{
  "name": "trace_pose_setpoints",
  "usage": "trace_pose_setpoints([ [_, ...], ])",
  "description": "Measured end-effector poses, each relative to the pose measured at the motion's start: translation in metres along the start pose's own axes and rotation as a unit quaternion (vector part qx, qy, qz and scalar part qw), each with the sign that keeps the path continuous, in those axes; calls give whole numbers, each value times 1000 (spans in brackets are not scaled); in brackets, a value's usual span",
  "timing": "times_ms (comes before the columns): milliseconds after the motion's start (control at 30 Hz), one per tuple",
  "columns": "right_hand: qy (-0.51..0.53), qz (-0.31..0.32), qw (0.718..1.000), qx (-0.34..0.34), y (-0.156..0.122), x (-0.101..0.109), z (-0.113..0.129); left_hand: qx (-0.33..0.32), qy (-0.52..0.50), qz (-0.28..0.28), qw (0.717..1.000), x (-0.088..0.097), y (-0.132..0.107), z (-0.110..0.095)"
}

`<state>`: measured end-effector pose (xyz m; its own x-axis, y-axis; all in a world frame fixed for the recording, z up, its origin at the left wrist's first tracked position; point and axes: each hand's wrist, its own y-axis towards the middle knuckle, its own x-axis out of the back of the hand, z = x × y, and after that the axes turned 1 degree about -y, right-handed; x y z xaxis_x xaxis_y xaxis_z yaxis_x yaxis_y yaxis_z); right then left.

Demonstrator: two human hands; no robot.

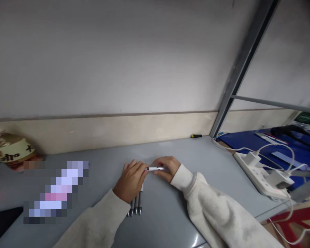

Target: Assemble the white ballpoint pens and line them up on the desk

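A white and silver pen (153, 168) lies level between my two hands, a little above the grey desk (167, 213). My left hand (133, 177) is closed around its left end, fingers bent over. Around the right end my right hand (167, 167) is closed too, so both ends of the pen are hidden. Below my left hand several pens (136, 205) rest side by side on the desk, their dark grips and silver tips toward me. Their upper parts are covered by that hand.
A large labelled jar (10, 148) and a pixelated object (57, 189) are on the left. A small yellow and black screwdriver (196, 136) lies by the wall. To the right are a metal post (227, 93) and a white power strip (258, 179) with chargers and loose cables.
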<state>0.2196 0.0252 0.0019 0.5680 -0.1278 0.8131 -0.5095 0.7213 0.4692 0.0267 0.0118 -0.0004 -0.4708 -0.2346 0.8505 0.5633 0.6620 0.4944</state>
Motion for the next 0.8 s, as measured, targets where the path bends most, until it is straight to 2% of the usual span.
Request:
trace_pose_setpoints([
  [200,14,-4,1000,15,0,0,-2,-7,-1,-12,1000,0,-1,1],
  [367,32,-6,999,-11,0,0,-2,-7,1,-14,1000,1,0,1],
  [800,30,-4,999,-8,1,1,-3,-4,-11,-8,1000,1,-1,3],
])
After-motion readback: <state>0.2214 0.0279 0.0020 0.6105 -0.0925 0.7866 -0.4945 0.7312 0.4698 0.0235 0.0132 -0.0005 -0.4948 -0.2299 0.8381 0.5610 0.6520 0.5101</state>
